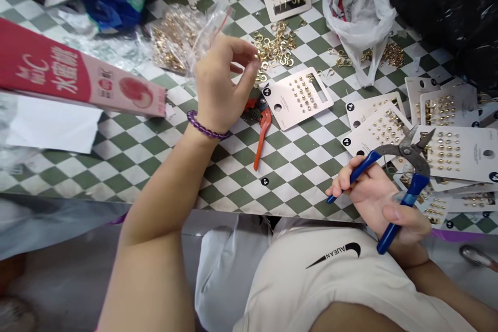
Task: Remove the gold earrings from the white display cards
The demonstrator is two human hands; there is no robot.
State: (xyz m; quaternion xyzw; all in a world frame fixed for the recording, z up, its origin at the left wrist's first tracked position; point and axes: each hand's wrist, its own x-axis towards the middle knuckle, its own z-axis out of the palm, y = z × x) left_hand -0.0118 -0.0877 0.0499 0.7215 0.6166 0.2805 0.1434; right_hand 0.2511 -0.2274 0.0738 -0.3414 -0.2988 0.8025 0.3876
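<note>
My left hand pinches by far gold hooks, load unclear; pinch lightly. Right hand grips blue pliers.

Blue-handled pliers slant in the right fingers, gray jaws parted.

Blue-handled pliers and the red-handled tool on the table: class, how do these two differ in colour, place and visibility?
The blue-handled pliers have blue handles; the red-handled tool has orange-red. The pliers are held in the right hand, while the red-handled tool lies on the checked table. The pliers' open head shows plainly; the red-handled tool is partly hidden by the left hand. Both have coloured handles and darker heads.
</note>
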